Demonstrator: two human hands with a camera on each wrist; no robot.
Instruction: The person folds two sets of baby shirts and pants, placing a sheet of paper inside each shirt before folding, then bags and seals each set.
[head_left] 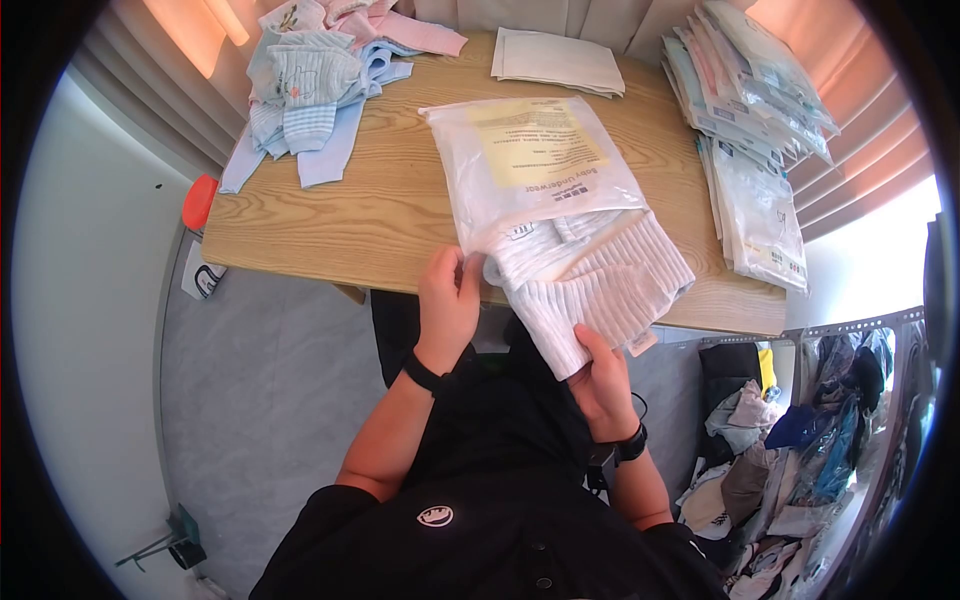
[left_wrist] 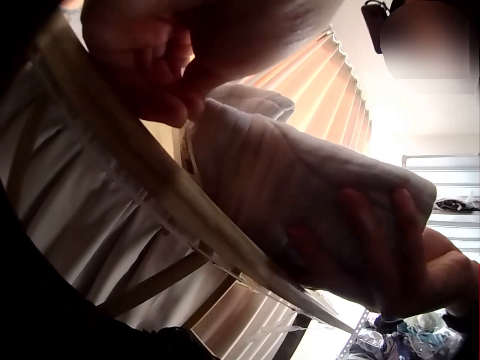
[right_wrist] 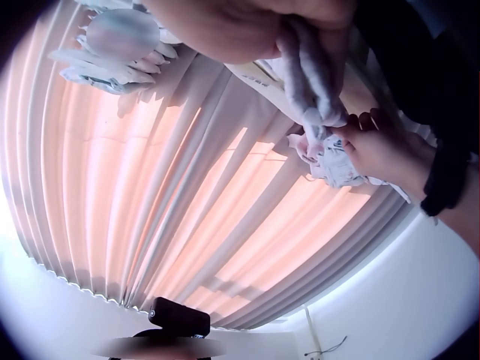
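Observation:
A folded, ribbed pale knit baby garment (head_left: 600, 290) lies partly inside a clear printed plastic bag (head_left: 460, 170), its near part sticking out past the table's front edge. My left hand (head_left: 447, 305) pinches the bag's edge at its opening, beside the garment's left side. With the thumb on top and fingers underneath, my right hand (head_left: 602, 388) grips the garment's near corner. In the left wrist view, the right hand's fingers (left_wrist: 405, 217) spread across the garment's underside (left_wrist: 255, 165). A small tag (head_left: 642, 343) hangs from the garment near the right thumb.
Loose baby clothes (head_left: 310, 90) are heaped at the table's back left. A folded pale sheet (head_left: 557, 60) lies at the back, and stacked bagged garments (head_left: 750, 110) stand on the right. Below right, a rack (head_left: 800, 420) holds clothes. Curtains (right_wrist: 187, 187) hang behind the wooden table (head_left: 330, 220).

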